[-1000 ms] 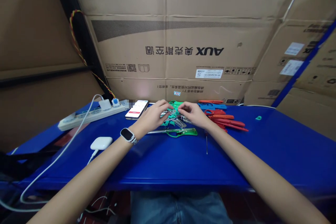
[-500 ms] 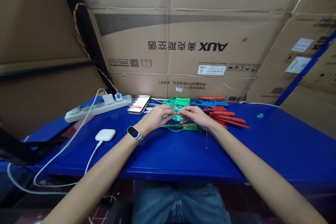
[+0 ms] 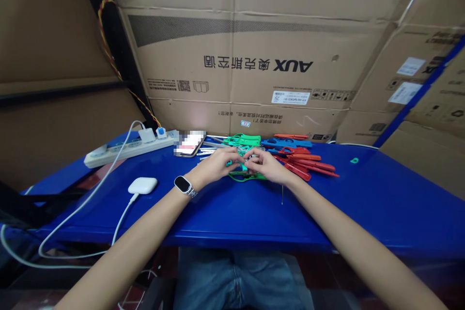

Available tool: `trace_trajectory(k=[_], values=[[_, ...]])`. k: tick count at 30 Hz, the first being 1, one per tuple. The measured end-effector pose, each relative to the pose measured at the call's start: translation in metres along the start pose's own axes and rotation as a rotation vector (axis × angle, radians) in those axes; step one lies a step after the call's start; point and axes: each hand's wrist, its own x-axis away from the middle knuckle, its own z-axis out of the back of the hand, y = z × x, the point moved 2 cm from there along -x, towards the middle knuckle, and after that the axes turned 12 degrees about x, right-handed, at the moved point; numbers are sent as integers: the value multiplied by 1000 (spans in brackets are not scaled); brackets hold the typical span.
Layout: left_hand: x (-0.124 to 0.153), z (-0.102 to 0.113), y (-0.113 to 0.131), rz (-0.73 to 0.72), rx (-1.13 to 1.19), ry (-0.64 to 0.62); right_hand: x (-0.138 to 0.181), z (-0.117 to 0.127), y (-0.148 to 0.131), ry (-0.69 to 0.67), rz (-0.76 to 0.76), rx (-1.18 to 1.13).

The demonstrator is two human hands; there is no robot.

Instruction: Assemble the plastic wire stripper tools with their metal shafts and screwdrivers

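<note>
My left hand, a watch on its wrist, has its fingers closed at one side of a small teal-green plastic piece. From the other side my right hand pinches at the same piece, its fingers bent and largely hiding it. Just below the hands lies a green plastic handle, partly covered; it looks like a long-necked lighter body. Behind them are more green handles and several thin metal rods. Red handles and blue handles lie to the right.
A phone and a white power strip are at the back left. A white earbud case with a cable lies nearer. Far right sits a small teal piece. A cardboard wall stands behind the blue table.
My right hand has curled further over the teal piece and now covers more of the green handle beneath. Both hands stay close together. The view has shifted slightly.
</note>
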Motion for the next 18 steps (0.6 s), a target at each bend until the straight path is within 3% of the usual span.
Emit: trace_trajectory(k=[5,9,12,18], values=[[2,5,-3,97,30,-32,7,10,-3,180,158,524],[5,7,-13,232,27,-114,13,4,5,125,117,809],[8,6,-18,289,30,-143,15,-3,9,60,100,893],[6,1,-12,265,43,-165,14,-4,12,36,48,852]])
